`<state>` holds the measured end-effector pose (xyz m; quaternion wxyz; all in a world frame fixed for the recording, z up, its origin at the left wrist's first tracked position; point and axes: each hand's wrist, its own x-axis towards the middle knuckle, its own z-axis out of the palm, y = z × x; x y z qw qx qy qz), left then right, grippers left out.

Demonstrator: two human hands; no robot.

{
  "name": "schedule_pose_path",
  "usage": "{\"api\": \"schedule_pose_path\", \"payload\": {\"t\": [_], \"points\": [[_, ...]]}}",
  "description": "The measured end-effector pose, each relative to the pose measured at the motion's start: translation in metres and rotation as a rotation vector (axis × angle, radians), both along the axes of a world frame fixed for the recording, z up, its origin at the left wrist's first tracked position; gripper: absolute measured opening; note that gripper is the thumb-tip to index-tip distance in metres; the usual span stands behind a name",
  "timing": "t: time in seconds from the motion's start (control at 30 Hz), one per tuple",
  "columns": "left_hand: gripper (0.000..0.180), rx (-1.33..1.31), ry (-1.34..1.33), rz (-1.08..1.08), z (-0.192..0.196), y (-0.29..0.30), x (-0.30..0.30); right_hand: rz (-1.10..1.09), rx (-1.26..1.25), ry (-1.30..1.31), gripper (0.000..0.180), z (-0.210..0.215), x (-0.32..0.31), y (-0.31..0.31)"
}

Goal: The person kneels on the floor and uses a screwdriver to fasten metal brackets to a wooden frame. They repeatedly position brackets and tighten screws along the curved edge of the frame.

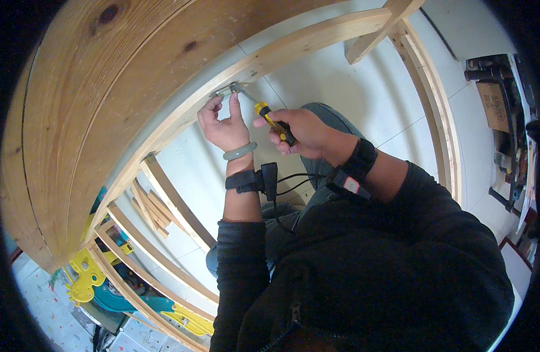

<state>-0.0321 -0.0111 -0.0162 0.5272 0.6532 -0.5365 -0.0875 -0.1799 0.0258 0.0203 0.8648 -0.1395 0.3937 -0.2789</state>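
My right hand (308, 134) is wrapped round the yellow-and-black handle of a screwdriver (268, 115). Its thin shaft slants up and left to a small metal bracket (224, 90) on the inner face of a pale wooden rail (185, 113). At that bracket, my left hand (225, 130) has its thumb raised against the metal and its other fingers curled beside the rail. Whether a screw sits under the screwdriver's tip is too small to make out.
Wide brown wooden boards (123, 76) rise beyond the rail. Slats (176, 199) join the frame at left, with loose wood strips (149, 208) on the floor. A yellow plastic piece (88, 273) stands lower left. A shelf with a cardboard box (493, 107) is at right.
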Motion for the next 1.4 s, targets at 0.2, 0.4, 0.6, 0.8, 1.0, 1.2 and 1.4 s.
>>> {"api": "schedule_pose_path", "payload": {"t": [0.2, 0.4, 0.6, 0.8, 1.0, 1.2, 1.4], "points": [[0.027, 0.006, 0.048, -0.005, -0.002, 0.0, 0.0, -0.02, -0.025, -0.037, 0.036, -0.002, 0.0, 0.001], [0.027, 0.003, 0.032, -0.011, -0.003, 0.0, 0.002, -0.117, 0.263, -0.496, 0.037, -0.011, -0.005, -0.002], [0.026, -0.012, 0.029, -0.019, -0.004, 0.0, 0.002, -0.12, 0.396, -0.689, 0.036, -0.012, -0.011, -0.007], [0.027, -0.009, -0.001, -0.011, -0.003, 0.0, 0.002, -0.11, 0.361, -0.633, 0.033, -0.007, -0.014, -0.01], [0.026, -0.017, 0.004, -0.028, -0.002, -0.001, 0.002, -0.131, 0.087, -0.214, 0.032, -0.013, 0.01, 0.002], [0.02, -0.018, -0.049, -0.082, 0.003, 0.01, 0.015, 0.156, -0.842, 1.08, 0.027, -0.014, 0.015, 0.005], [0.021, 0.724, 0.631, -0.387, 0.006, 0.019, 0.001, 0.457, -1.13, 1.609, 0.031, 0.004, 0.004, 0.001]]}}
